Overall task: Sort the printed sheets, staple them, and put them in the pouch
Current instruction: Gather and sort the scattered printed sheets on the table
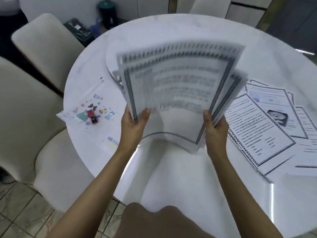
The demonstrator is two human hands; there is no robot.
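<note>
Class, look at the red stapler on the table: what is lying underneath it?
The red stapler rests on the pouch with colourful pictures, flat on the table. The print directly beneath it is covered.

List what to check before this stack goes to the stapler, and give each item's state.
1. Grip of the left hand on the left edge of the stack: ok.
2. Grip of the right hand on its right edge: ok.
3. Stack edges squared: not ok, the sheets are fanned and offset.
4. Page order: cannot tell, the print is blurred.
5. The stapler at hand: ok, it lies on the pouch, at the left of the table.
6. All sheets gathered: not ok, loose sheets lie on the table at the right.
</note>
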